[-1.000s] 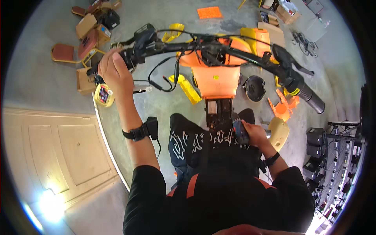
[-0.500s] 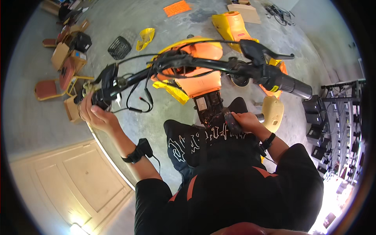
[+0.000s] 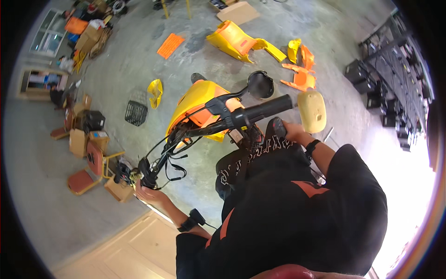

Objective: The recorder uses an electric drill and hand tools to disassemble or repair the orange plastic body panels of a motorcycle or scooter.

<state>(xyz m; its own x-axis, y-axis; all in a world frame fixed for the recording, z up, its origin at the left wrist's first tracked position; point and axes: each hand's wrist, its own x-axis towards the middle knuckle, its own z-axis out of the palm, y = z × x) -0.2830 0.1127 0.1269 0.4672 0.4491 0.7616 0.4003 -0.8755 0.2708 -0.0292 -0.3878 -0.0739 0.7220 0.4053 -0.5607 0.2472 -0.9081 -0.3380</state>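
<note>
The two-wheeler in front of me has a black handlebar (image 3: pixel 218 123) and a yellow and orange front body (image 3: pixel 197 100). At the bar's left end, where loose cables and bare fittings show, my left hand (image 3: pixel 151 197) is closed around it; the fingertips are partly hidden. The bar slants, its left end nearer me and its right black grip (image 3: pixel 272 108) farther off. Close to my thigh, my right hand (image 3: pixel 293 131) is closed on a dark rounded tool (image 3: pixel 278 128), its exact kind unclear. Black cables (image 3: pixel 176 169) dangle below the bar.
Yellow and orange body panels (image 3: pixel 237 42) lie on the concrete floor ahead, with a black basket (image 3: pixel 136 113) to the left. A cream seat (image 3: pixel 312 111) is beside my right hand. Chairs (image 3: pixel 95 160) and boxes line the left wall; a black rack (image 3: pixel 395 74) stands right.
The handlebar has turned, its left end coming back toward me with my left hand. The view has shifted too. My right hand still holds the dark tool near my thigh.
</note>
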